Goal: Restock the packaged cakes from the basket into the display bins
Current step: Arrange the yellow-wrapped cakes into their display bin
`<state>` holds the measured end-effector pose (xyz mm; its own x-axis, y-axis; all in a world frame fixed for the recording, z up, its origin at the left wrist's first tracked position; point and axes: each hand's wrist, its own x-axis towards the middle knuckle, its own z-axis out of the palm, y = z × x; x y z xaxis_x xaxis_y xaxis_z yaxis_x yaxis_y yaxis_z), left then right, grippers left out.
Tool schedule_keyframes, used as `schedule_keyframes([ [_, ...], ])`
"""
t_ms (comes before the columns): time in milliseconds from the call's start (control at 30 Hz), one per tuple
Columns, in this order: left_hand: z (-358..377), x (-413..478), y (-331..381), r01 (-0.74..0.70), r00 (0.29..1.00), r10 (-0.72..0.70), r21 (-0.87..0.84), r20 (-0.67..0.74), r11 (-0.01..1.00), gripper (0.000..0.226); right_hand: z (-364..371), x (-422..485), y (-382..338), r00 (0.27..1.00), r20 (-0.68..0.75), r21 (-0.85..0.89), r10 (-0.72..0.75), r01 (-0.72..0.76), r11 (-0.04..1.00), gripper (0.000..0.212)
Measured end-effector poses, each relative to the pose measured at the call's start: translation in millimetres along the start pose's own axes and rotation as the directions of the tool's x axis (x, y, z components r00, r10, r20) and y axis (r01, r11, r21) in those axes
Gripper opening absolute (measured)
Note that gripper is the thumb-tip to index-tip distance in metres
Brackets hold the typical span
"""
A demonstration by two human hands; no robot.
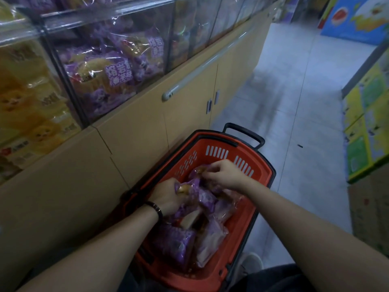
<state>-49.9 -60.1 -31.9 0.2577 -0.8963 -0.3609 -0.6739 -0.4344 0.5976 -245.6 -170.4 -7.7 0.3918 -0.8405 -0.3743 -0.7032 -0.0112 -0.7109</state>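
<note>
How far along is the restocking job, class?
Done: the clear display bin already holds purple-wrapped cakes. In hand: the left hand and right hand each grip packets inside the red plastic basket. Left: several purple packets remain there.

Tan cabinet doors [189, 106] with small handles run below a grey rail [202, 70]. Pale tiled floor [305, 114] stretches ahead; yellow-green boxes [366, 127] stack on the right.
</note>
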Motion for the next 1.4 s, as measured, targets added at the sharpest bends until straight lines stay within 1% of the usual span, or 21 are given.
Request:
schedule_keyframes([
  [67, -3.7, 3.7, -5.0, 0.007, 1.0, -0.007, 0.005, -0.003, 1.0, 0.032, -20.0, 20.0, 19.4, 0.991, -0.114, -0.325, 0.072, -0.106, 0.94, 0.019],
  [133, -7.8, 7.5, -8.7, 0.005, 1.0, -0.005, -0.007, -0.014, 1.0, 0.029, -23.1, 27.9, 36.4, 0.98, -0.106, -0.537, 0.168, -0.198, 0.82, 0.033],
  [200, -11.7, 9.9, -10.4, 0.003, 0.999, -0.004, -0.022, -0.039, 1.0, 0.027, -11.4, 26.8, 50.3, 0.972, -0.08, -0.606, 0.222, -0.224, 0.763, 0.052],
  [267, -14.3, 9.8, -7.8, -0.003, 0.998, 0.002, -0.019, -0.057, 1.0, 0.025, 4.1, 25.1, 63.1, 0.97, -0.09, -0.639, 0.225, -0.229, 0.734, 0.075],
  [300, -15.0, 9.7, -6.5, -0.004, 0.998, 0.003, -0.012, -0.06, 1.0, 0.025, 9.9, 23.8, 64.9, 0.97, -0.083, -0.684, 0.227, -0.222, 0.695, 0.08],
  [367, -16.0, 10.9, -6.5, 0.015, 0.998, -0.015, -0.001, -0.068, 1.0, 0.028, 20.2, 24.3, 67.3, 0.975, -0.064, -0.759, 0.215, -0.187, 0.623, 0.076],
  [400, -16.4, 11.8, -6.6, 0.029, 0.997, -0.029, -0.002, -0.072, 1.0, 0.028, 23.8, 25.8, 68.0, 0.977, -0.064, -0.763, 0.205, -0.18, 0.621, 0.069],
  [500, -18.2, 13.3, -6.6, 0.072, 0.995, -0.075, -0.035, -0.07, 0.997, 0.028, 23.6, 27.4, 63.4, 0.971, -0.108, -0.721, 0.211, -0.223, 0.656, 0.044],
  [633, -22.6, 13.1, -6.5, 0.118, 0.992, -0.12, -0.048, -0.035, 0.992, 0.028, 11.9, 25.6, 46.6, 0.964, -0.085, -0.641, 0.251, -0.246, 0.727, 0.048],
  [733, -23.2, 11.1, -5.4, 0.129, 0.991, -0.133, -0.117, -0.027, 0.985, 0.043, 1.8, 24.1, 30.8, 0.977, -0.068, -0.527, 0.201, -0.206, 0.825, 0.063],
  [833, -26.3, 6.1, 0.6, 0.084, 0.996, -0.091, -0.302, -0.01, 0.95, 0.059, -9.4, 10.6, 1.6, 0.991, -0.094, -0.391, 0.093, -0.122, 0.912, 0.058],
  [933, -30.4, -2.0, 11.8, -0.021, 1.0, 0.01, -0.463, -0.027, 0.886, 0.045, -17.4, -15.8, -29.6, 0.977, -0.204, -0.258, -0.054, -0.001, 0.966, 0.049],
  [1000, -32.9, -11.9, 20.3, -0.098, 0.995, 0.068, -0.5, -0.079, 0.86, 0.046, -13.6, -34.2, -44.0, 0.949, -0.28, -0.18, -0.142, 0.094, 0.979, 0.027],
  [1033, -35.7, -18.4, 26.5, -0.103, 0.994, 0.06, -0.544, -0.096, 0.833, 0.044, -9.0, -43.9, -51.9, 0.928, -0.319, -0.157, -0.194, 0.15, 0.976, 0.024],
  [1100, -47.9, -35.7, 45.4, -0.045, 0.997, -0.012, -0.67, -0.08, 0.741, 0.027, 3.3, -58.7, -60.6, 0.873, -0.389, -0.153, -0.294, 0.254, 0.955, 0.037],
  [1133, -56.4, -43.3, 55.1, 0.01, 0.999, -0.043, -0.723, -0.027, 0.691, 0.023, 9.0, -65.0, -64.4, 0.85, -0.413, -0.158, -0.326, 0.286, 0.945, 0.044],
  [1200, -75.9, -57.9, 73.2, 0.117, 0.992, -0.027, -0.785, 0.127, 0.609, 0.046, 14.7, -78.9, -73.8, 0.826, -0.447, -0.118, -0.344, 0.327, 0.938, 0.056],
  [1233, -85.4, -62.6, 80.2, 0.12, 0.988, 0.004, -0.774, 0.157, 0.622, 0.054, 14.9, -86.5, -78.0, 0.813, -0.462, -0.086, -0.355, 0.358, 0.93, 0.06],
  [1267, -93.7, -67.6, 87.0, 0.086, 0.99, 0.033, -0.767, 0.139, 0.635, 0.056, 13.2, -94.4, -82.9, 0.796, -0.475, -0.066, -0.374, 0.391, 0.918, 0.063],
  [1300, -99.8, -72.1, 92.6, 0.014, 0.996, 0.058, -0.755, 0.069, 0.656, 0.052, 10.8, -103.0, -88.0, 0.773, -0.493, -0.062, -0.399, 0.427, 0.902, 0.064],
  [1400, -119.0, -81.5, 107.7, -0.208, 0.975, 0.108, -0.633, -0.194, 0.745, 0.032, -6.4, -125.3, -107.5, 0.725, -0.529, -0.039, -0.442, 0.499, 0.866, 0.062],
])
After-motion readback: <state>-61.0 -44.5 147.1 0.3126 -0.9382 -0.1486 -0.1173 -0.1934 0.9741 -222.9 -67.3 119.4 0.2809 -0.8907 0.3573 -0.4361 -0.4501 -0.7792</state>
